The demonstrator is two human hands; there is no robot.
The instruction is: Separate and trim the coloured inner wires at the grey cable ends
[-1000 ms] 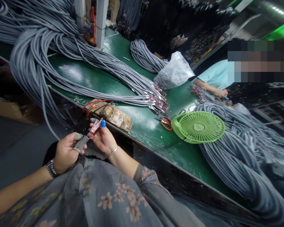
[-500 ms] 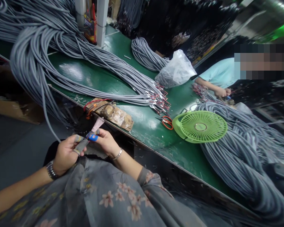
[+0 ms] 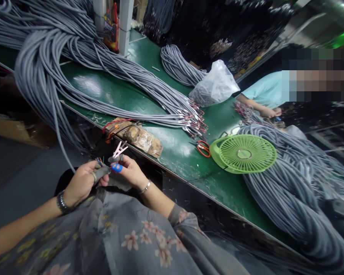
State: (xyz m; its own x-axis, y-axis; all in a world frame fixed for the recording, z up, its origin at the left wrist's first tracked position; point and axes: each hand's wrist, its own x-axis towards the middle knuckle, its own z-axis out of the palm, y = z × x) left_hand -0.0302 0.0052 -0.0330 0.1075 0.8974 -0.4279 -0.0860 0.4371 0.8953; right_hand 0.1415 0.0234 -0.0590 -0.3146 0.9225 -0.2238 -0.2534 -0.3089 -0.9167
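My left hand [image 3: 84, 179] is closed around the end of a grey cable [image 3: 61, 147], which runs up to the bundle at the table's edge. Thin coloured wires [image 3: 99, 162] fan out above its fingers. Opposite it, nearly touching, my right hand [image 3: 130, 172] is pinched shut, with a blue wrap [image 3: 117, 167] on its thumb. A pale pink forked tool [image 3: 119, 150], like a clip or tweezers, sticks up from its fingers; its exact kind is unclear. Grey coverings wrap some fingertips on both hands.
A wooden block [image 3: 145, 140] lies at the green table's [image 3: 172, 143] near edge. Beyond are grey cable bundles [image 3: 149, 91], orange-handled scissors [image 3: 203, 148], a green fan [image 3: 243, 154] and a plastic bag [image 3: 215, 86]. Another person's hands [image 3: 272, 113] work at the far side.
The pink tool has turned, and its forked shape now shows. Coloured wires have come into sight above my left hand. My right hand has shifted slightly to the right.
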